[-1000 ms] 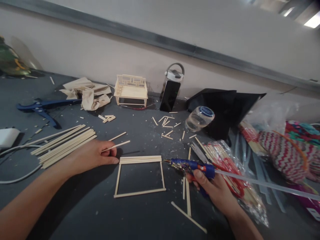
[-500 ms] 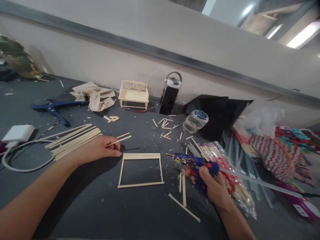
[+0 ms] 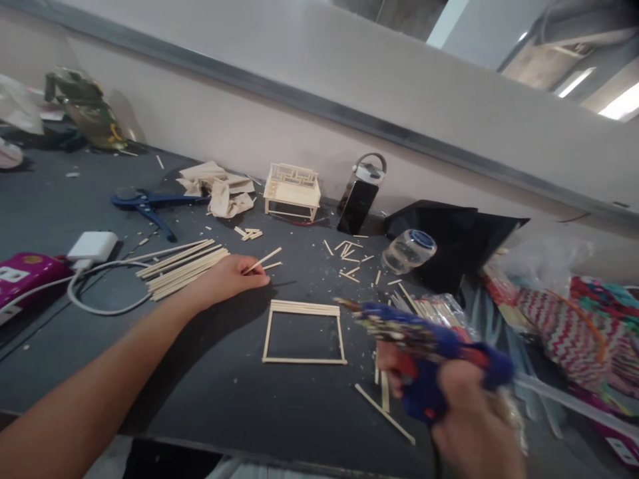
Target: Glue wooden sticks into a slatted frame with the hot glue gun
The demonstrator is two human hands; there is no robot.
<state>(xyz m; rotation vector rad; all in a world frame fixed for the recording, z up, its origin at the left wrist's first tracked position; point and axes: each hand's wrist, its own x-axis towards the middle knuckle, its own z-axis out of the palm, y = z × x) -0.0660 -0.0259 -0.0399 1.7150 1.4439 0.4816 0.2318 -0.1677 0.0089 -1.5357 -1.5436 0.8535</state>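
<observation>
Two short wooden sticks poke out from the fingers of my left hand, which is closed on them just above the table. Below and to the right lies a rectangular frame of sticks, its far side several sticks thick. A blue hot glue gun is gripped in my right hand, blurred by motion, with its nozzle near the frame's far right corner. A clear glue stick runs out of its back. Beside my left forearm rests a bundle of long sticks.
Behind stand a miniature stick bench, a phone leaning on a bottle, and a tipped jar. Blue cutters, a white charger and crumpled paper lie left. Loose stick pieces are scattered mid-table.
The view has shifted left, so the tabletop things appear further right. My right hand has brought the glue gun nearer the camera. My left hand still holds the sticks, now tilted differently.
</observation>
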